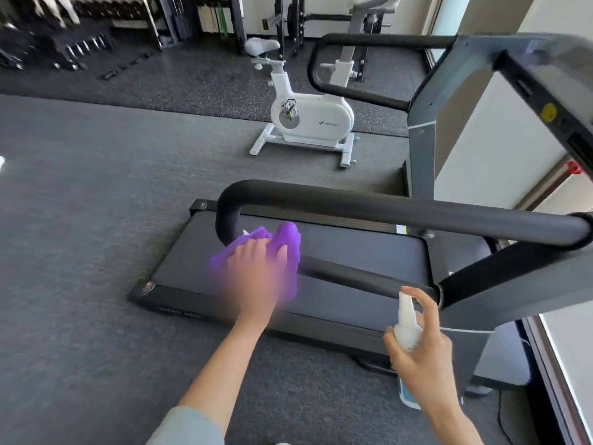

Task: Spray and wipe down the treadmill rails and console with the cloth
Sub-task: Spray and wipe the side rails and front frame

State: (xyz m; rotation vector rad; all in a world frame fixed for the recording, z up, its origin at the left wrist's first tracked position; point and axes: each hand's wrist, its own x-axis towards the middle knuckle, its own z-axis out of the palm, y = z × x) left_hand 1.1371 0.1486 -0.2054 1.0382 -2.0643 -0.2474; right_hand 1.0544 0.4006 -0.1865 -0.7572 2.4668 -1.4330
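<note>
A purple cloth [288,239] is wrapped over the lower bar of the near black treadmill rail [385,208]. My left hand [256,271] grips the cloth around that bar and looks motion-blurred. My right hand [423,351] holds a white spray bottle [407,326] upright just below the rail's right end, with the forefinger over the nozzle top. The far rail [353,91] loops behind. The grey console [552,78] sits at the upper right. The treadmill belt [353,255] lies below the rails.
A white exercise bike [308,117] stands on the dark floor beyond the treadmill. Racks with dumbbells [73,46] line the back left. A white wall and window ledge [571,348] run along the right.
</note>
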